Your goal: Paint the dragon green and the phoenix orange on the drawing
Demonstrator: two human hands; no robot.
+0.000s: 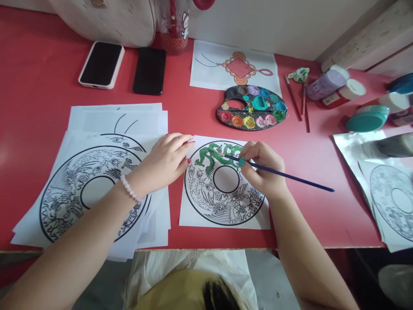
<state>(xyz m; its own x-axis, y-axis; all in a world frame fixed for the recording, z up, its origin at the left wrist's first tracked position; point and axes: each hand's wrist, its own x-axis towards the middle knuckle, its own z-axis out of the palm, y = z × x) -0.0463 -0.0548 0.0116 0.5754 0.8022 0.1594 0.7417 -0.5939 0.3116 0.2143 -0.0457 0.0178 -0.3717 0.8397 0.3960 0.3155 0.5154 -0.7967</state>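
My right hand (263, 168) pinches a dark blue paintbrush (295, 175), its tip resting on the green dragon near the top of a printed sheet (196, 217). That sheet shows a ring with a dragon and a phoenix in black outline; the dragon is painted green, the phoenix is uncoloured. My left hand (171, 157) lies flat with fingers stretched toward the sheet's upper left corner, holding nothing. Under my left forearm is a stack of similar printed sheets (61, 172). Beyond the painted sheet sits a black palette (230, 122) with wells of many colours.
Two phones (102, 64), a pale bag (112, 21) and a clear cup (174, 30) stand at the back left. A knot picture (206, 73) lies behind the palette. Loose brushes (293, 98), several paint jars (327, 82) and more printed sheets (371, 206) are on the right.
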